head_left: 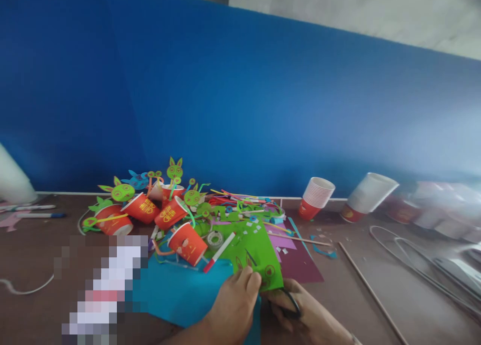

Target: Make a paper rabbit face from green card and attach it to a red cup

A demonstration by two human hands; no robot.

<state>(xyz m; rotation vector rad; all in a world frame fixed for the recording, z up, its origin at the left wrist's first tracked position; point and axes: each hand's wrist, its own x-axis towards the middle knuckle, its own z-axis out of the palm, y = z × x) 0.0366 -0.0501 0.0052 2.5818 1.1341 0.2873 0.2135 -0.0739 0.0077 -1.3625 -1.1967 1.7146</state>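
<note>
My left hand (236,297) is closed, its fingertips pinching the near edge of a piece of green paper (265,247). Rabbit ears and a small round heart pattern are drawn on that paper beside my fingers. Black-handled scissors (293,306) are in my right hand (306,305), just right of the left one, at the paper's lower edge. A thin dark blade seems to show above the paper; the rest of the scissors is hidden. Under my left wrist lies a blue sheet (180,290).
Red paper cups (188,244) with rabbit faces lie left of centre. A tape roll (215,240) and a red-capped marker (220,252) are close to the green paper. Stacked cups (316,197), a wooden stick (370,290) and a white cable (408,257) are on the right.
</note>
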